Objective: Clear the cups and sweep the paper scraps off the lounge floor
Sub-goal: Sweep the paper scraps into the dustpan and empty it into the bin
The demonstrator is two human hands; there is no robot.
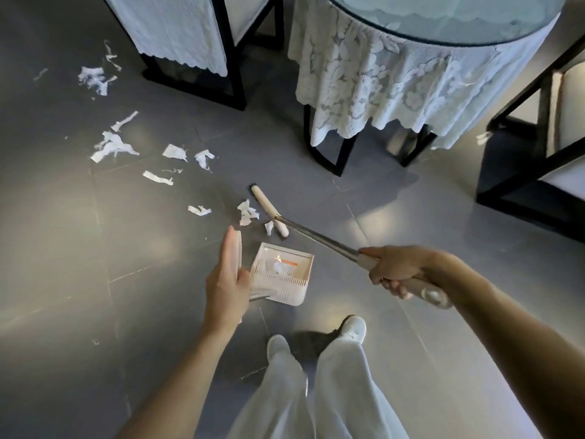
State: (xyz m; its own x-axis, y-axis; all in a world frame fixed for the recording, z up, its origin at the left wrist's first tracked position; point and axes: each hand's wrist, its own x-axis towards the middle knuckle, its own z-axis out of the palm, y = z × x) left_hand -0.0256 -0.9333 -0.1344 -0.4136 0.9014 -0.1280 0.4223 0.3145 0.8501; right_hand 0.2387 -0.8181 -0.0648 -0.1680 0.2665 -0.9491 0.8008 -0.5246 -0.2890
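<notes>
Grey tiles make up the floor (95, 248), and torn white paper scraps (110, 147) lie scattered over its left and middle parts, from a far cluster beside a chair leg down to a few pieces close to the person's feet.

The right hand (399, 267) is wrapped firmly round the cream grip of a broom (316, 236), fingers curled under it. Its metal shaft slants away to the left and down to the floor. The broom head (269, 212) rests on the tiles just beyond the dustpan, with one crumpled scrap (247, 212) touching its left side and a smaller bit next to its near end.

The left hand (226, 280) holds the upright handle of a cream dustpan (308, 267): the fingers lie fairly straight along the handle's left side and the thumb presses against it from the right. The pan sits on the floor between the two hands, its mouth facing the broom head. A little white paper and something with an orange strip lie inside it.

At the far right stands a round glass-topped table (443, 20) draped with a white lace cloth (380, 80). A dark-framed chair (177, 33) with a white cover stands far left of it, and a second chair (538, 153) sits at the right edge. At the near edge are the person's white trousers (332, 391) and white shoes (278, 345).
</notes>
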